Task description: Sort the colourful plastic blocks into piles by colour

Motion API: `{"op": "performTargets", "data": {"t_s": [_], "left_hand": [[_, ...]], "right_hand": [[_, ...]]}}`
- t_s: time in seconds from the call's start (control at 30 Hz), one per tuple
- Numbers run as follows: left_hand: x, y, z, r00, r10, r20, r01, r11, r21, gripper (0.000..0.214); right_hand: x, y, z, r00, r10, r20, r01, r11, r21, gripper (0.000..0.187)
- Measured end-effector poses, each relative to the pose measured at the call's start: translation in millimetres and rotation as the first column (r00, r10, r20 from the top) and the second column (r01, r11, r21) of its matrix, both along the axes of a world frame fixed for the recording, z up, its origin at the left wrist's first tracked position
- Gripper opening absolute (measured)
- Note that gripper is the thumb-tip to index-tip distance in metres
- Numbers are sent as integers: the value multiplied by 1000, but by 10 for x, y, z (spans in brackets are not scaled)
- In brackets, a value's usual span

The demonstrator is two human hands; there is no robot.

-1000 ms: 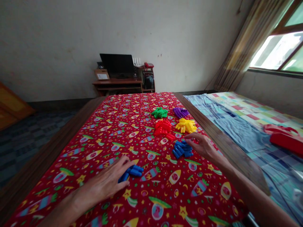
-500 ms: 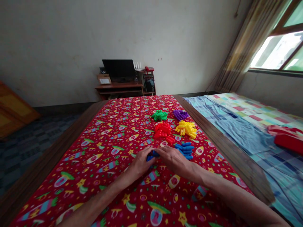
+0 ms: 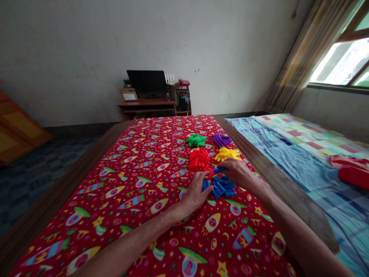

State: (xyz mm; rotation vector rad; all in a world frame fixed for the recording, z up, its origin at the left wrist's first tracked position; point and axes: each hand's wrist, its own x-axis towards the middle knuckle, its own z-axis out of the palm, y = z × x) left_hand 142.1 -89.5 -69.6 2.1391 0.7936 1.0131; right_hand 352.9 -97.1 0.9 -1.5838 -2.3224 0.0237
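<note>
A pile of short, tube-like blue plastic pieces (image 3: 223,187) lies on the red patterned cloth (image 3: 138,161). At the pile's left side my left hand (image 3: 196,193) is closed around one or more blue pieces (image 3: 205,186), thumb toward me. My right hand (image 3: 238,171) is above the pile's far side, its fingers pinching a blue piece (image 3: 219,169). Just beyond the blue pile are red pieces (image 3: 198,158), with yellow pieces (image 3: 227,154) partly behind my right hand. Farther back sit green pieces (image 3: 196,140) and purple pieces (image 3: 221,139).
The cloth covers a long table with dark wooden edges (image 3: 248,146). A bed (image 3: 305,161) with blue sheets and a red item (image 3: 354,175) stands to the right. A desk (image 3: 147,103) with a monitor (image 3: 147,82) is against the far wall.
Both hands have moved right and forward, from together in front of the red pieces to either side of the blue pile. They have separated, each with blue in its fingers. The blue pile looks larger.
</note>
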Motion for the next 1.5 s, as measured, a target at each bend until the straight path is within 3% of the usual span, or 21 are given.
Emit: {"op": "performTargets", "data": {"t_s": [0.17, 0.3, 0.37, 0.43, 0.57, 0.7, 0.8, 0.87, 0.97, 1.07, 1.23, 1.4, 1.5], "left_hand": [[-104, 23, 132, 999, 5, -46, 0, 994, 105, 26], [-103, 62, 279, 997, 56, -56, -49, 991, 122, 33], [-98, 79, 342, 995, 44, -95, -32, 992, 122, 25], [-125, 102, 410, 991, 32, -130, -12, 989, 148, 14], [-242, 168, 520, 985, 89, -149, -62, 983, 175, 17], [-285, 146, 414, 971, 39, -236, -1, 987, 160, 19], [-261, 47, 257, 951, 38, -308, 12, 987, 157, 35], [-243, -13, 196, 952, 40, -302, 3, 990, 142, 40], [-201, -52, 189, 970, 1, -242, 24, 994, 103, 38], [-115, -47, 214, 986, -39, -164, 56, 993, 99, 33], [0, -19, 224, 994, -84, -74, 90, 992, 83, 33], [-42, 21, 205, 998, -54, -44, 57, 995, 87, 31], [-67, 28, 173, 997, -56, -61, 61, 995, 81, 30]], "right_hand": [[51, -25, -9, 987, 104, -124, -97, 993, 63, 21], [-120, -112, 47, 942, 267, -204, -247, 962, 117, 16], [-208, -158, 72, 930, 302, -210, -280, 952, 126, 13], [-230, -181, 107, 932, 301, -203, -280, 952, 125, 10], [-84, -143, 190, 957, 202, -207, -182, 977, 110, 8], [-9, -59, 119, 982, 154, -109, -144, 985, 95, 9], [-78, -24, -18, 989, 140, 45, -143, 988, 53, 12], [-117, -25, -73, 987, 148, 64, -148, 989, -5, 16], [-104, -48, -74, 981, 184, -56, -187, 980, -65, 22], [-32, -56, -67, 963, 190, -191, -200, 979, -36, 23], [59, 20, -165, 940, 123, -319, -127, 992, 9, 20], [77, 110, -179, 870, -7, -493, -25, 998, -58, 21], [98, 111, -138, 878, -64, -474, 45, 998, -52, 20]]}}
